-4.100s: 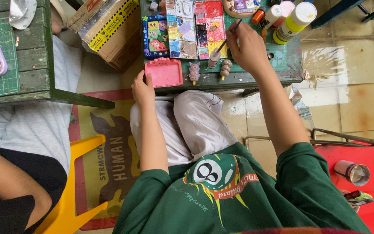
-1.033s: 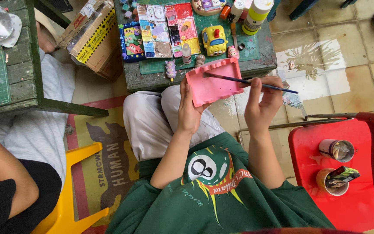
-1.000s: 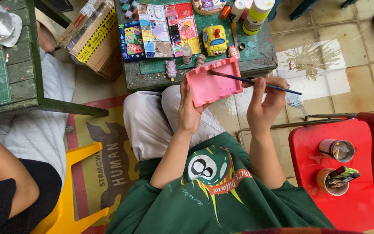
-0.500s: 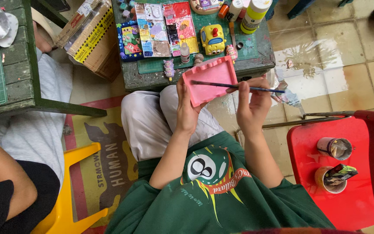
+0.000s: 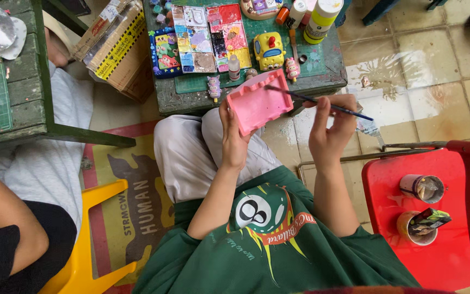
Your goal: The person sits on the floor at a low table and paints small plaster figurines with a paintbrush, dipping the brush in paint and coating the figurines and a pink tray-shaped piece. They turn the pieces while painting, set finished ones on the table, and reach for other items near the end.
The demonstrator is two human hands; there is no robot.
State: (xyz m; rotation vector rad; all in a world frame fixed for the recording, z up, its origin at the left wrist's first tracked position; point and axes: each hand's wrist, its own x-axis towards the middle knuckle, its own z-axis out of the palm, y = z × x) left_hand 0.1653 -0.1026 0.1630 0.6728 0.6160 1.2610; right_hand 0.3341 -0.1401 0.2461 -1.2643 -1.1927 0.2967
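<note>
My left hand holds a pink, tray-shaped plaster piece tilted up over my lap. My right hand grips a thin dark paintbrush; its tip touches the piece's upper right edge. Just beyond stands a small green table with a paint palette, a yellow car figure, small painted figurines and paint bottles.
A red stool at my right carries two cups. A cardboard box lies left of the table. Another person in black sits at left on a yellow chair by a second green table.
Both hands came back from the table to my lap. The left now holds the pink piece raised, and the right has brought the brush to its edge.
</note>
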